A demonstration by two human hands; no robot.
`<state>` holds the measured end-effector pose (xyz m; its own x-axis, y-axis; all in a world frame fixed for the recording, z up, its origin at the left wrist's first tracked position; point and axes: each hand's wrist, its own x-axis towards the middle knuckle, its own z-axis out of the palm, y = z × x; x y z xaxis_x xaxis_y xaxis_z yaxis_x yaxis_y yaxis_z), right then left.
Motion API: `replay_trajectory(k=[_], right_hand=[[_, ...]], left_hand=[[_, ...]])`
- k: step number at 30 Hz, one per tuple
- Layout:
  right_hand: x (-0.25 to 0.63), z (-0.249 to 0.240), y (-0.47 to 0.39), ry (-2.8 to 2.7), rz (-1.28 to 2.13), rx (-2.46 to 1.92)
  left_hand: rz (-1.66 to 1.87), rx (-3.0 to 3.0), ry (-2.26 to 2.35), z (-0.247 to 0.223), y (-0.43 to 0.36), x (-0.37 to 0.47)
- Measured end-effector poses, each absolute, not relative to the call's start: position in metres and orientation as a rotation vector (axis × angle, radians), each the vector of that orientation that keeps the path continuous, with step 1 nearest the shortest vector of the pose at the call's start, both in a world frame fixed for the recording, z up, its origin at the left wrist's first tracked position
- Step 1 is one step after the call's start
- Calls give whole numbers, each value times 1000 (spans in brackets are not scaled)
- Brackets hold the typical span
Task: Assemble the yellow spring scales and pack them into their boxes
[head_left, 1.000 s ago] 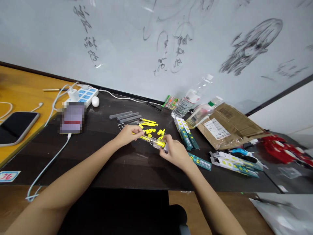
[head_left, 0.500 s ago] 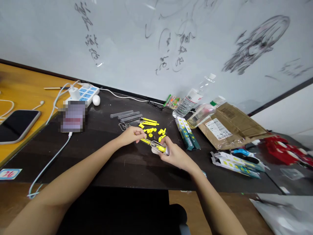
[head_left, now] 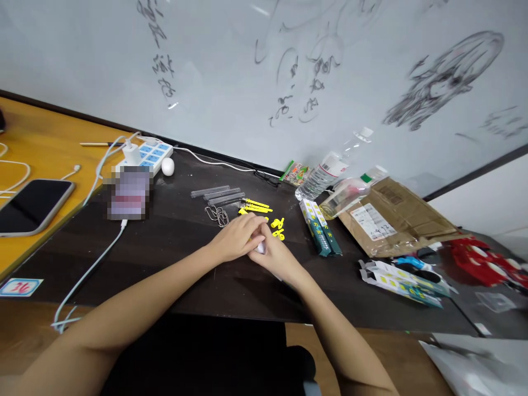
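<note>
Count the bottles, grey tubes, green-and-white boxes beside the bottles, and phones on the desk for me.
Clear plastic bottles: 2
Grey tubes: 3
Green-and-white boxes: 2
Phones: 1
Total: 8
Small yellow parts are partly hidden behind the left hand and right hand, so left uncounted.

A small blue-edged sticker (head_left: 20, 286) at the near-left edge of the dark table (head_left: 173, 258) bears a red handwritten mark that looks like "36". The handwriting on the whiteboard (head_left: 231, 66) behind the table, the shipping label (head_left: 373, 221) on the cardboard parcel (head_left: 396, 214) to its right, and the print on the green boxes (head_left: 320, 226) are too small or blurred to read.
</note>
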<state>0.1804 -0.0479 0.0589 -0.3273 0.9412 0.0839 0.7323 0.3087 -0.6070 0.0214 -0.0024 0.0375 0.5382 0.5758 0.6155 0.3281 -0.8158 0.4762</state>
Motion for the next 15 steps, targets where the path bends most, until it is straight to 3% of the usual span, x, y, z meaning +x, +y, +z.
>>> replay_trajectory(k=[5, 10, 15], right_hand=[[182, 81, -37, -2053, 580, -1388], [170, 110, -34, -1847, 400, -1218], [153, 114, -40, -1871, 342, -1130]], left_hand=[[1688, 2164, 845, 35, 8, 15], [1586, 1873, 623, 26, 13, 20], [1737, 1831, 559, 32, 5, 20]])
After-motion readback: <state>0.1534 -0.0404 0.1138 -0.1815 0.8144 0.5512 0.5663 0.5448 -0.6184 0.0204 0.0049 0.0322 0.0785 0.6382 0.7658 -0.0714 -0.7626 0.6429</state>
